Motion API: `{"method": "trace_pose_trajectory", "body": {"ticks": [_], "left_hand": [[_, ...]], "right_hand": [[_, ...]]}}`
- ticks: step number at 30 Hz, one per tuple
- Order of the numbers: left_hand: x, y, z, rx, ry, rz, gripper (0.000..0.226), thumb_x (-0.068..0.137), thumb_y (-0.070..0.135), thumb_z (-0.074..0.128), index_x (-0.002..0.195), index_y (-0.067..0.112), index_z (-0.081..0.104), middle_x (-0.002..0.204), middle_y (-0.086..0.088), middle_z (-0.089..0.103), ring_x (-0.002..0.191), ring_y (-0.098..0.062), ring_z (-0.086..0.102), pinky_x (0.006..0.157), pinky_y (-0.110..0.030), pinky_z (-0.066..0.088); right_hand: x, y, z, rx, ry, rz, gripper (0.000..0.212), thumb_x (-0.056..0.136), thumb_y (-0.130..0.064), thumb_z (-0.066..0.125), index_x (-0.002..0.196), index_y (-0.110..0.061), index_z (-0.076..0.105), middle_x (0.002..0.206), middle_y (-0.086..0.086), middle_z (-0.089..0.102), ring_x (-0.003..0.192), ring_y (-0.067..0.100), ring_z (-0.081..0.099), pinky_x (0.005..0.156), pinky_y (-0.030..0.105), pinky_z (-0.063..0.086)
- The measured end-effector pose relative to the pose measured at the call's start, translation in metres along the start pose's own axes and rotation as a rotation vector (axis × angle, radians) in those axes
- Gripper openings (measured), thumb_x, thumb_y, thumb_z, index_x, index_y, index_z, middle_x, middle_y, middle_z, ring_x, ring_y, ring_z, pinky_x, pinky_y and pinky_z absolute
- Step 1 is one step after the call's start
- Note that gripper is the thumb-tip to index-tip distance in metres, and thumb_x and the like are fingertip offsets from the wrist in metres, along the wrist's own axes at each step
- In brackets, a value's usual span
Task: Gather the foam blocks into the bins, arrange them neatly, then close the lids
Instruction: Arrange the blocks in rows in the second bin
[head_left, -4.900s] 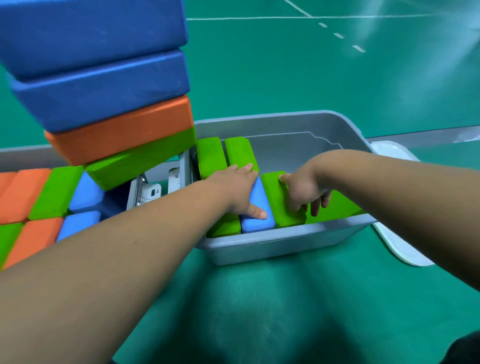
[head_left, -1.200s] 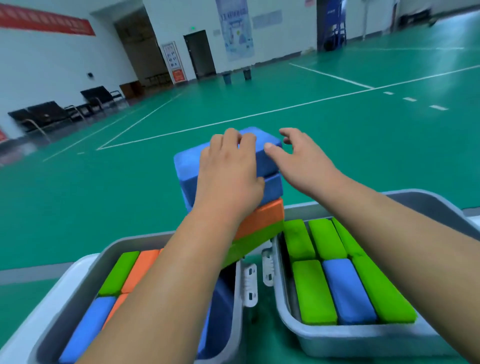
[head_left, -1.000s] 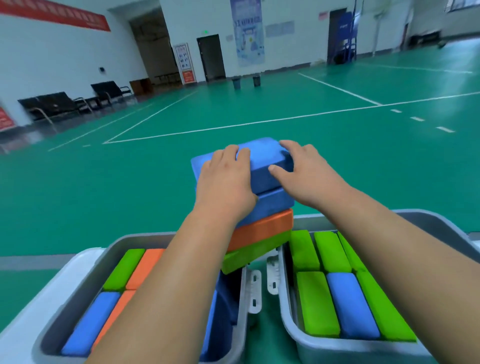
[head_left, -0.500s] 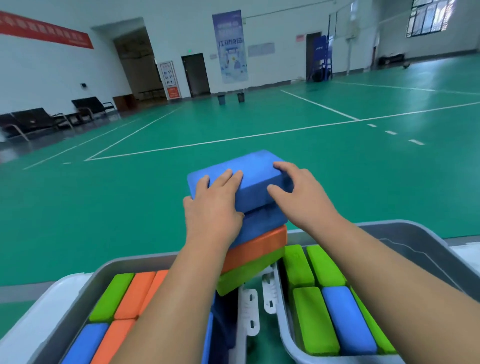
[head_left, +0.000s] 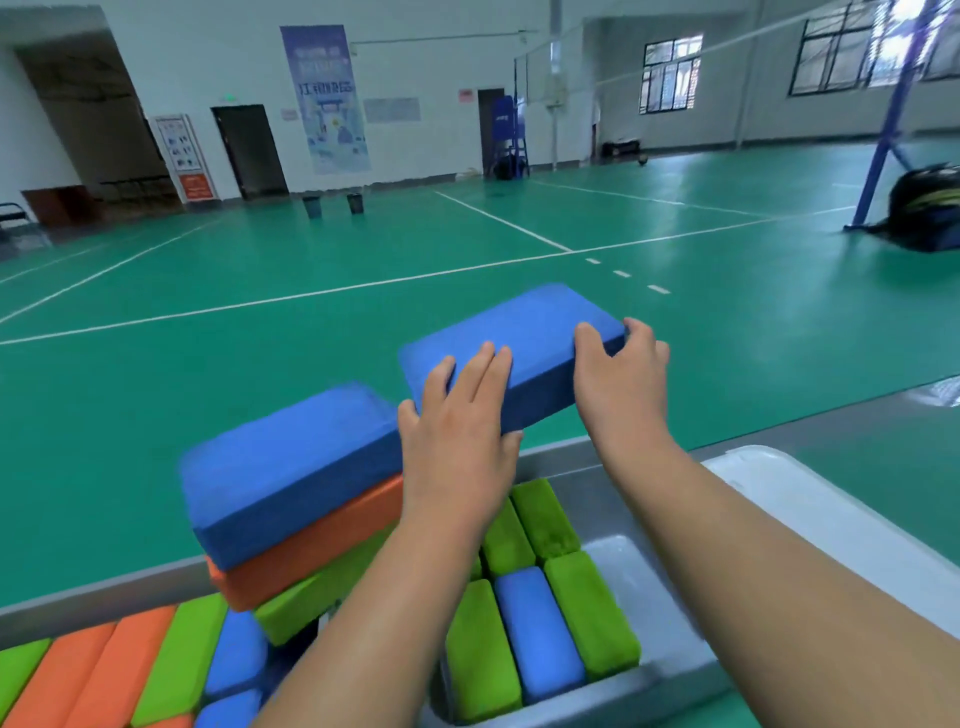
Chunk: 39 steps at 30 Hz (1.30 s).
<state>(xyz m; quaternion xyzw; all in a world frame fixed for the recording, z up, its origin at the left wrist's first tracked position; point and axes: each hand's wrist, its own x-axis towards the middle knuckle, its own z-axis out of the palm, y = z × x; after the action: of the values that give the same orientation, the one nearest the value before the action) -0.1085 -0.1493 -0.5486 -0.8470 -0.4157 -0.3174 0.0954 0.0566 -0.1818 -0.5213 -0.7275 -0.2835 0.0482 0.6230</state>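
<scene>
A large blue foam block (head_left: 511, 345) is lifted in the air above the right grey bin (head_left: 670, 618). My left hand (head_left: 460, 441) grips its near left end and my right hand (head_left: 621, 382) grips its right end. To the left stands a tilted stack: another large blue block (head_left: 291, 467) on an orange block (head_left: 306, 551) on a green block (head_left: 317, 597). The right bin holds green blocks and one small blue block (head_left: 537, 631) lying flat. The left bin (head_left: 93, 597) holds orange, green and blue blocks.
A white lid (head_left: 831, 525) lies open to the right of the right bin. Both bins sit on a green surface. Beyond them stretches a green sports-hall floor with white lines, a blue post (head_left: 885, 119) and a dark bag (head_left: 924, 213) at far right.
Both hands have lifted the top blue block off the stack and carried it right, over the right bin. The camera has tilted up and turned right.
</scene>
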Motion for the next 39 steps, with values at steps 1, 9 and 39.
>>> {"method": "trace_pose_trajectory", "body": {"ticks": [1, 9, 39], "left_hand": [[-0.003, 0.008, 0.017, -0.062, -0.037, 0.007, 0.088, 0.084, 0.042, 0.076, 0.158, 0.036, 0.030, 0.166, 0.018, 0.028, 0.147, -0.025, 0.032, 0.102, -0.053, 0.045], [-0.066, 0.026, 0.141, -0.330, -0.738, 0.192, 0.074, 0.100, 0.042, 0.061, 0.164, 0.030, 0.027, 0.170, -0.002, 0.026, 0.156, -0.020, 0.025, 0.126, -0.030, 0.020], [-0.093, 0.033, 0.191, -0.079, -0.986, 0.157, 0.103, 0.088, 0.067, 0.066, 0.164, 0.012, 0.022, 0.173, -0.006, 0.010, 0.157, -0.029, 0.017, 0.126, -0.043, 0.023]], "right_hand": [[0.005, 0.008, -0.009, -0.035, 0.004, 0.004, 0.057, 0.092, -0.044, 0.057, 0.141, -0.014, 0.052, 0.134, 0.007, 0.045, 0.105, 0.026, 0.057, 0.087, 0.032, 0.039], [0.038, 0.078, -0.069, -0.390, -0.094, -0.087, 0.053, 0.073, -0.039, 0.065, 0.121, -0.019, 0.065, 0.121, -0.002, 0.038, 0.108, 0.026, 0.058, 0.101, 0.042, 0.050], [0.013, 0.201, -0.037, -1.346, -1.183, -0.027, 0.041, 0.091, -0.041, 0.053, 0.123, -0.017, 0.063, 0.141, 0.013, 0.058, 0.121, 0.034, 0.058, 0.101, 0.041, 0.047]]}}
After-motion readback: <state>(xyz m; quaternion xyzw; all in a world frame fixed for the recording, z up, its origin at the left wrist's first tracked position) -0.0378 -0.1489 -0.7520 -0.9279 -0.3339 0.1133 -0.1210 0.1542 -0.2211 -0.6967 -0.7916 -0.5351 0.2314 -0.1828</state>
